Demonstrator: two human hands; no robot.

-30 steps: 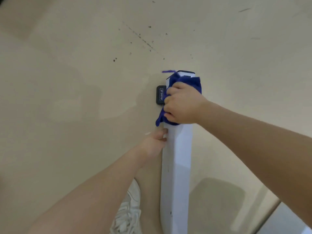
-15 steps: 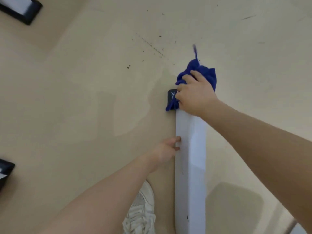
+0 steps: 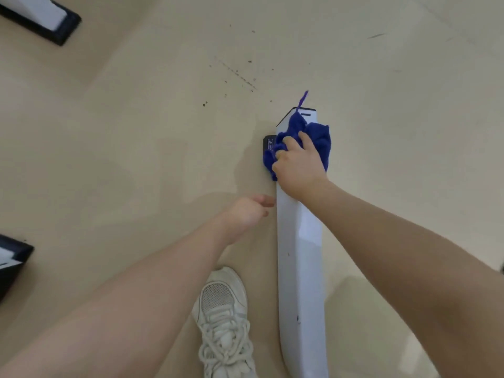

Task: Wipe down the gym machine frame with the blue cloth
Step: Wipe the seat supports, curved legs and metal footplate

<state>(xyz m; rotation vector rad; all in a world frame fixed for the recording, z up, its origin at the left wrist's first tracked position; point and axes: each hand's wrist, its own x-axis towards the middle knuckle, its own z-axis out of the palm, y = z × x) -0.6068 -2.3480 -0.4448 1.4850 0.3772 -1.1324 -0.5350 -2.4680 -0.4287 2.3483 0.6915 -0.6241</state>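
Note:
A white machine frame bar (image 3: 300, 263) runs along the beige floor from the bottom of the view up to a black-capped end. My right hand (image 3: 298, 166) grips a bunched blue cloth (image 3: 317, 137) and presses it on the bar close to that end. A loose thread of the cloth sticks up past the cap. A small black foot pad (image 3: 268, 143) shows at the bar's left side, partly covered by cloth. My left hand (image 3: 249, 210) hovers just left of the bar with fingers curled inward, holding nothing.
A white sneaker (image 3: 223, 320) stands on the floor left of the bar. Black-edged white frame feet sit at the top left (image 3: 41, 17) and at the left edge (image 3: 12, 257). Dark specks mark the floor (image 3: 237, 75) beyond the bar.
My right hand drew the cloth back from over the bar's end, so the end cap shows again. My left hand came off the bar's side and curled.

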